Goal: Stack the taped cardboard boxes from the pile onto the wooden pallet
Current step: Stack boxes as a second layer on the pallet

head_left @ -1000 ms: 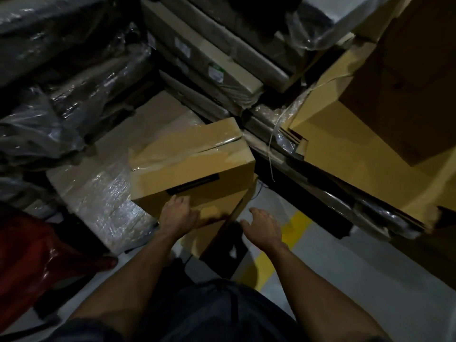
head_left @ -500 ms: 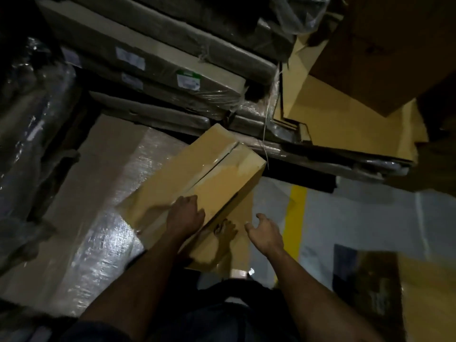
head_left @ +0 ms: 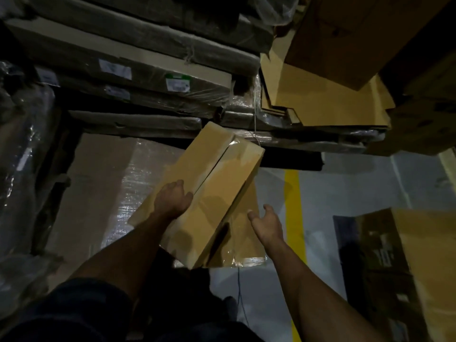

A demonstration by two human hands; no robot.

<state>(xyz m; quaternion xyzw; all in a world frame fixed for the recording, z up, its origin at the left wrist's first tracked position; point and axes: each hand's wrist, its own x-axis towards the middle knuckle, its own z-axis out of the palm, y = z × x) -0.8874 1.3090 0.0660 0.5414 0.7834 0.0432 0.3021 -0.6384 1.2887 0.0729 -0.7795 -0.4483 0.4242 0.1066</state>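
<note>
A long taped cardboard box (head_left: 217, 183) lies tilted in the centre, its taped top seam running away from me. Its left lower corner leans on a plastic-wrapped flat stack (head_left: 98, 193). My left hand (head_left: 172, 198) sits on the top face beside the seam, fingers curled onto the cardboard. My right hand (head_left: 266, 223) hovers by the box's taped right side with fingers loosely spread and holds nothing. I cannot tell whether its fingertips touch the box. No wooden pallet is plainly visible in this dim light.
Long flat wrapped cartons (head_left: 123, 70) are stacked behind the box. Flattened cardboard sheets (head_left: 320, 102) lean at the upper right. A yellow line (head_left: 292, 206) crosses the grey floor. An open cardboard box (head_left: 419, 255) stands at the right.
The box has turned so its end points away from me and tipped more upright. My left hand slid from its side face onto the top. My right hand stayed just off it.
</note>
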